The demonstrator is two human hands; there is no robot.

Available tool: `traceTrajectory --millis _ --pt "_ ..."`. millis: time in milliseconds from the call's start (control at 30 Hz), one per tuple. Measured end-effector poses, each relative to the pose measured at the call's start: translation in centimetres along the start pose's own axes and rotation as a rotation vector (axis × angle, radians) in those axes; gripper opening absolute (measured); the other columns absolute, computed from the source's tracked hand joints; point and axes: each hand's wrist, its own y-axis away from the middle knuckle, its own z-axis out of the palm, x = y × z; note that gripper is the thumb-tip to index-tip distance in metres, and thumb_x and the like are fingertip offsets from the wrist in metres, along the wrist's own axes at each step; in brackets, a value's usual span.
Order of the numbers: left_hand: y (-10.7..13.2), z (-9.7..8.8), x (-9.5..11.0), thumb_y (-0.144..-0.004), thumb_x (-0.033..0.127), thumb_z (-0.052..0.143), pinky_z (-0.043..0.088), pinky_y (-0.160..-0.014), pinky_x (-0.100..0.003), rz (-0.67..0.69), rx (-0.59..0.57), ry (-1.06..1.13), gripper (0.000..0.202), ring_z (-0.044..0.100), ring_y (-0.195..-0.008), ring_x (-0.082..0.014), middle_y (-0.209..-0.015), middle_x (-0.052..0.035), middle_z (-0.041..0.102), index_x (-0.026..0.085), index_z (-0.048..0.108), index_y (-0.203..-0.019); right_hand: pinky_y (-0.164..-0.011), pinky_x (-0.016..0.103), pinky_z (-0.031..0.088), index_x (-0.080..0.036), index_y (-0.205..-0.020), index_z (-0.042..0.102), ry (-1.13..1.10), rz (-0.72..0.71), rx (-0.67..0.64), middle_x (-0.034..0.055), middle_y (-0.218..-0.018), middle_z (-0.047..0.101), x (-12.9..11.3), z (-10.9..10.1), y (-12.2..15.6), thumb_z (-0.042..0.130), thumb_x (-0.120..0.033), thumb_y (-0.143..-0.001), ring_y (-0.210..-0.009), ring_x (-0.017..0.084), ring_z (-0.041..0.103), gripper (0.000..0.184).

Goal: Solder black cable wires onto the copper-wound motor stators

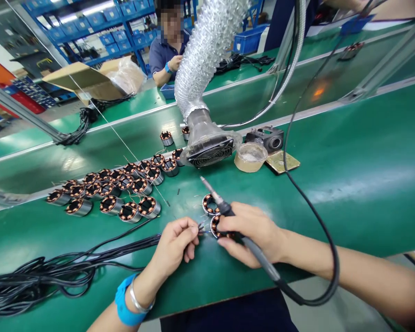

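My left hand (178,242) pinches thin wires (203,226) between thumb and fingertips, right beside a copper-wound motor stator (214,227). A soldering iron (254,251) lies in the grip of my right hand (259,233), its tip pointing up and away to the left. Fingers of that same hand also rest on the stator, covering part of it. Just behind stands a second stator (207,205), partly hidden by the iron. Black cables (124,249) run from the left toward my left hand.
Rows of stators (124,184) stand at the left. A fume extractor (210,150) on a silver duct (197,60) hangs ahead. Beside it are a round tub (251,157), a soldering-iron stand (268,138) and a yellowish sponge (287,161). A person (169,50) sits across the bench.
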Motion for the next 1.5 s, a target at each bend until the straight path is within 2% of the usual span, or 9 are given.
traceTrajectory --millis 167,300,467,667,867,1100,1267,1400,1500 --pt "-0.2 -0.6 0.3 -0.076 0.04 0.067 0.03 -0.033 -0.017 -0.032 -0.012 -0.043 0.028 0.045 -0.036 -0.0061 -0.057 0.0009 0.059 0.013 0.063 -0.07 -0.055 0.028 0.04 -0.019 -0.1 0.052 -0.07 -0.06 -0.005 -0.0004 -0.067 0.052 0.3 2.0 -1.0 0.046 -0.002 -0.079 -0.058 0.015 0.044 0.028" --pt "-0.2 -0.5 1.3 -0.072 0.034 0.071 0.027 -0.04 -0.017 -0.051 -0.031 -0.13 0.023 0.038 -0.041 -0.0032 -0.06 0.0018 0.056 0.012 0.067 -0.068 -0.058 0.027 0.044 -0.019 -0.104 0.05 -0.209 0.004 0.03 0.0014 -0.074 0.058 0.8 2.3 -0.1 0.05 0.0 -0.078 -0.061 0.015 0.046 0.032" --pt "0.0 0.3 1.6 -0.075 0.035 0.071 0.034 -0.052 -0.019 0.008 0.025 -0.172 0.025 0.041 -0.056 -0.008 -0.061 0.0015 0.052 0.011 0.07 -0.069 -0.063 0.029 0.05 -0.018 -0.108 0.051 -0.262 0.038 0.007 0.0028 -0.077 0.061 1.0 2.3 1.0 0.055 0.001 -0.079 -0.065 0.015 0.053 0.035" --pt "0.2 0.8 1.4 -0.08 0.039 0.067 0.038 -0.059 -0.022 0.014 0.035 -0.193 0.027 0.047 -0.061 -0.0113 -0.065 -0.0015 0.06 0.012 0.074 -0.078 -0.068 0.029 0.053 -0.017 -0.112 0.052 -0.232 0.035 0.023 0.0035 -0.081 0.064 0.6 2.3 0.6 0.056 0.0 -0.082 -0.069 0.016 0.057 0.035" --pt "0.5 0.9 2.0 -0.086 0.034 0.062 0.043 -0.063 -0.023 0.111 0.036 -0.387 0.024 0.055 -0.067 -0.0155 -0.073 -0.0042 0.069 0.017 0.078 -0.083 -0.071 0.032 0.052 -0.02 -0.119 0.051 -0.224 0.095 -0.053 0.0056 -0.089 0.063 0.3 2.1 0.0 0.054 -0.005 -0.085 -0.079 0.018 0.057 0.038" --pt "1.6 1.3 1.9 -0.088 0.029 0.06 0.042 -0.062 -0.024 0.254 0.119 -0.591 0.018 0.055 -0.063 -0.0141 -0.073 -0.0035 0.066 0.019 0.076 -0.086 -0.065 0.026 0.049 -0.02 -0.104 0.054 -0.232 0.233 -0.118 0.0018 -0.083 0.065 -0.4 2.0 -1.0 0.048 -0.005 -0.087 -0.07 0.015 0.057 0.025" --pt "3.4 2.1 1.5 -0.082 0.02 0.061 0.044 -0.056 -0.023 0.212 0.073 -0.466 0.021 0.054 -0.062 -0.0136 -0.08 -0.0044 0.062 0.02 0.07 -0.101 -0.06 0.028 0.05 -0.019 -0.109 0.054 -0.112 0.212 -0.045 0.0019 -0.076 0.061 -1.0 2.8 -0.6 0.043 -0.003 -0.086 -0.066 0.016 0.057 0.03" --pt "4.4 2.8 1.4 -0.074 0.01 0.06 0.053 -0.067 -0.028 0.213 -0.005 -0.22 0.031 0.062 -0.073 -0.0175 -0.092 -0.0096 0.063 0.017 0.066 -0.104 -0.063 0.03 0.054 -0.018 -0.113 0.054 -0.076 0.189 0.003 0.0046 -0.081 0.064 -1.1 3.1 -0.4 0.043 -0.002 -0.086 -0.068 0.017 0.06 0.033" --pt "4.0 2.2 1.5 -0.071 0.005 0.057 0.056 -0.074 -0.032 0.195 -0.076 -0.146 0.038 0.067 -0.08 -0.02 -0.094 -0.0114 0.067 0.015 0.066 -0.107 -0.064 0.03 0.056 -0.018 -0.115 0.055 -0.076 0.139 0.001 0.005 -0.082 0.066 -0.6 2.7 -0.3 0.046 -0.002 -0.086 -0.069 0.017 0.062 0.034"
